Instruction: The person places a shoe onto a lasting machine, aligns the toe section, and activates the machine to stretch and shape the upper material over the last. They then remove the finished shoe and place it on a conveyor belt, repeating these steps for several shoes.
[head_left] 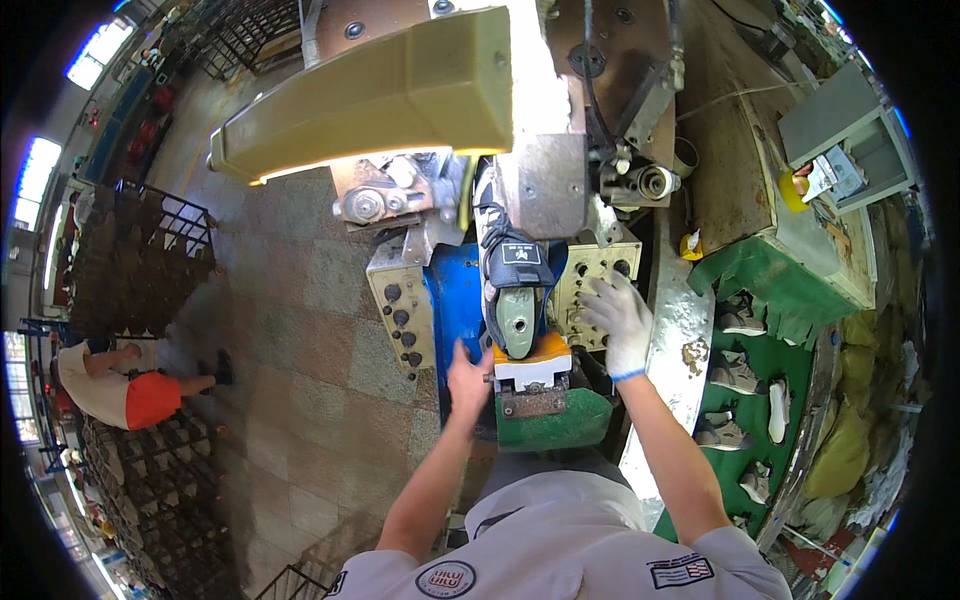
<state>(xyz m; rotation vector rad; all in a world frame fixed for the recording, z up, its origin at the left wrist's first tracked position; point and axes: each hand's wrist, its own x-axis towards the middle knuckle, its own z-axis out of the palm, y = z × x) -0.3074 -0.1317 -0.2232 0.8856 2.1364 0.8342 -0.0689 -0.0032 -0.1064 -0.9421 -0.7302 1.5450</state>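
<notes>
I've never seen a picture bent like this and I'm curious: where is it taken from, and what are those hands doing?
There is just one picture, from a camera on a person's head looking down. Its wide lens bends straight edges. The bare left hand is beside the machine; I can't tell whether it touches anything. The right hand wears a white glove, spread open and holding nothing I can see. Between them, a dark laced shoe sits in the machine around a green foot-shaped block. On the right, more shoes lie on a green surface.
</notes>
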